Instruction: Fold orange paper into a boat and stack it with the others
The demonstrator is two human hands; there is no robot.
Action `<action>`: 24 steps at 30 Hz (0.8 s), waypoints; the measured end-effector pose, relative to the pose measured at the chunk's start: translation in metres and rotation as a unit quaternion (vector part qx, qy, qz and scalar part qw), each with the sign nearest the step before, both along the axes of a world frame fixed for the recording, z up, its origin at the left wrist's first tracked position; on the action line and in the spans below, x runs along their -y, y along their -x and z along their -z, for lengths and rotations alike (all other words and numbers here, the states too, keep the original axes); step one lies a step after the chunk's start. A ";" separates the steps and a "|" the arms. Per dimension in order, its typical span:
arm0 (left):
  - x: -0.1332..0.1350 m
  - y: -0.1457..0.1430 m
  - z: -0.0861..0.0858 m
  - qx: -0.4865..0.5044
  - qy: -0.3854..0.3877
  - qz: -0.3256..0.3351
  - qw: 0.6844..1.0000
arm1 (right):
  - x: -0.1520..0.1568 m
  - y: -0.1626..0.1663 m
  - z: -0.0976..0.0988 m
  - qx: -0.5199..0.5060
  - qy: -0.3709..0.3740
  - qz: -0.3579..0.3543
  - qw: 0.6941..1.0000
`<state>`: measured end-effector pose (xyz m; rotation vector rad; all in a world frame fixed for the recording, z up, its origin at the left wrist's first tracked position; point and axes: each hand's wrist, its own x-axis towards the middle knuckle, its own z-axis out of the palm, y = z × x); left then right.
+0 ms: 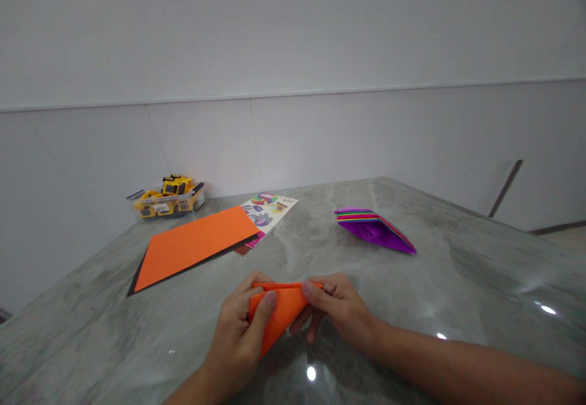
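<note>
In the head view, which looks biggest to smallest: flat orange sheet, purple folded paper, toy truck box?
1. flat orange sheet
2. purple folded paper and toy truck box look alike; box sits farther, unsure.

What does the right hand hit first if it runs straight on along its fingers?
The folded orange paper that the right hand pinches, then the left hand gripping its other side. Depth beyond that is unclear.

My left hand (238, 339) and right hand (336, 310) cover both sides of the folded orange paper (280, 312). Both forearms (458, 371) run off the bottom edge. The black sheet (135, 284) is mostly hidden under the orange sheet (195, 246) — only a thin border shows — and the print on the leaflet (269, 209) is too small for me to read.
</note>
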<state>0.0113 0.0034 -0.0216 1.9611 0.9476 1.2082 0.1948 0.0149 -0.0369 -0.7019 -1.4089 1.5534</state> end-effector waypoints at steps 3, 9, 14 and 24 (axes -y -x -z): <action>0.001 -0.001 -0.001 -0.002 -0.002 -0.013 1.000 | -0.002 0.000 0.002 0.001 0.014 -0.015 1.000; -0.002 -0.003 0.001 0.065 0.133 -0.013 0.989 | -0.006 -0.005 0.008 0.102 0.000 0.015 0.995; -0.002 -0.006 0.006 0.156 0.274 0.034 0.948 | -0.001 -0.007 0.007 0.119 -0.062 0.026 0.991; 0.004 -0.013 0.009 0.170 0.254 0.018 0.952 | 0.001 -0.003 0.003 0.156 -0.076 0.030 0.984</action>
